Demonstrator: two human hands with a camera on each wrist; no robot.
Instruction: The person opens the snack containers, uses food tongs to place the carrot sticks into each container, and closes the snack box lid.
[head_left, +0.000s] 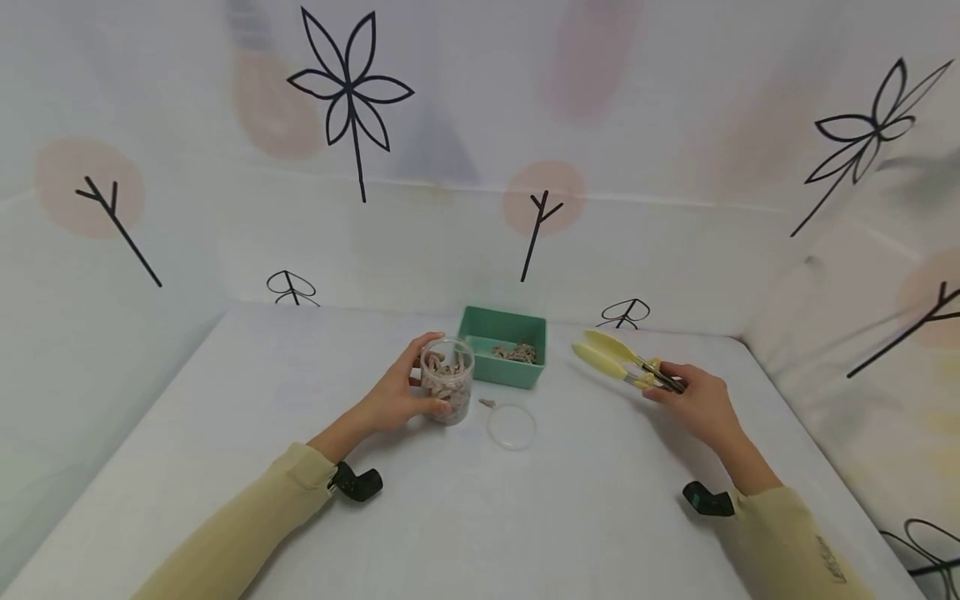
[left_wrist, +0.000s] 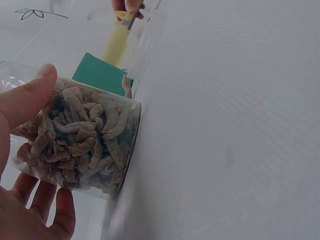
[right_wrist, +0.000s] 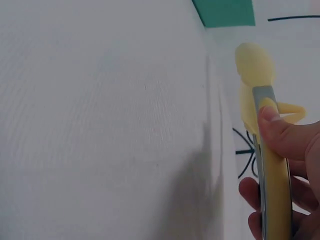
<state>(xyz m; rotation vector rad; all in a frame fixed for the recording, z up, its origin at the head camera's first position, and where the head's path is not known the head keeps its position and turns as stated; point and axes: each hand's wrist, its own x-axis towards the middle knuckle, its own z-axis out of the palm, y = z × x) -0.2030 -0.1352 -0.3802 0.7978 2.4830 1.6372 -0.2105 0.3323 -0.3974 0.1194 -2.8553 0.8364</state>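
My left hand grips a clear round jar from its left side, thumb in front and fingers behind. Brown, dusty, twisted dried pieces fill much of the jar, and its top is uncovered. In my right hand is a pair of yellow-tipped tongs, held by the handles and pointing left, their two tips slightly apart. Between the hands, behind the jar, stands a green rectangular box. A small heap of similar dried pieces lies in its right part.
A clear round lid lies on the white table in front of the green box. One loose dried piece sits by the lid's upper left edge. A printed white cloth backdrop rises behind and along both sides.
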